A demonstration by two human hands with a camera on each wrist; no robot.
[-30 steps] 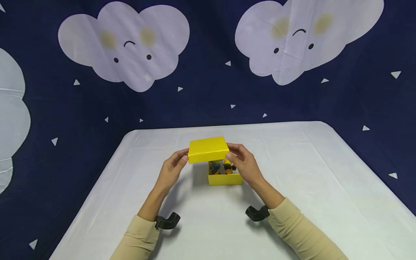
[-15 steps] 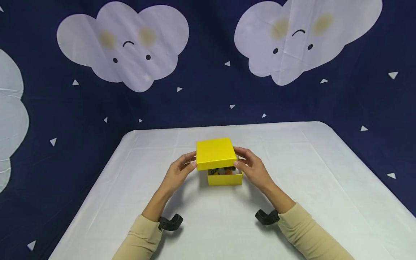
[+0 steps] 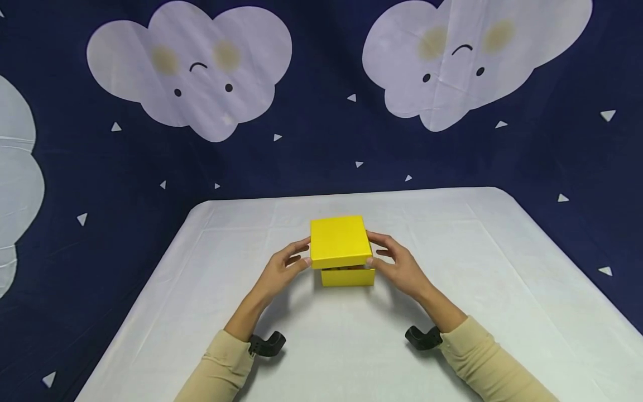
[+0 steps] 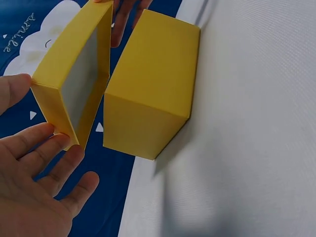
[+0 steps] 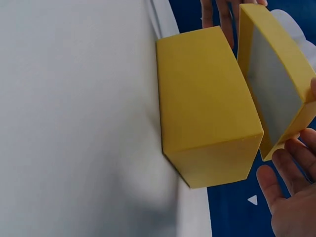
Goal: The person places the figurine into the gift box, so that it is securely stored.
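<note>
Just above a yellow box (image 3: 348,278) hangs its yellow lid (image 3: 340,240), held level between both hands in the head view. My left hand (image 3: 279,273) pinches the lid's left side with the thumb in front and fingers behind. On the opposite side my right hand (image 3: 403,272) grips it the same way. A narrow gap separates the lid from the box (image 4: 148,64), and the left wrist view shows the lid's pale inside. The right wrist view shows the same gap beside the box (image 5: 207,94). What lies in the box is almost wholly hidden by the lid.
A white cloth covers the table (image 3: 341,346) beneath the box. Behind it hangs a dark blue curtain (image 3: 321,151) with white clouds and small triangles. A black wrist mount (image 3: 268,344) sits on the left wrist, another black mount (image 3: 423,338) on the right.
Both hands have moved the lid right and down until it lies nearly over the box. The small items seen inside are now mostly covered. The box has stayed in place.
</note>
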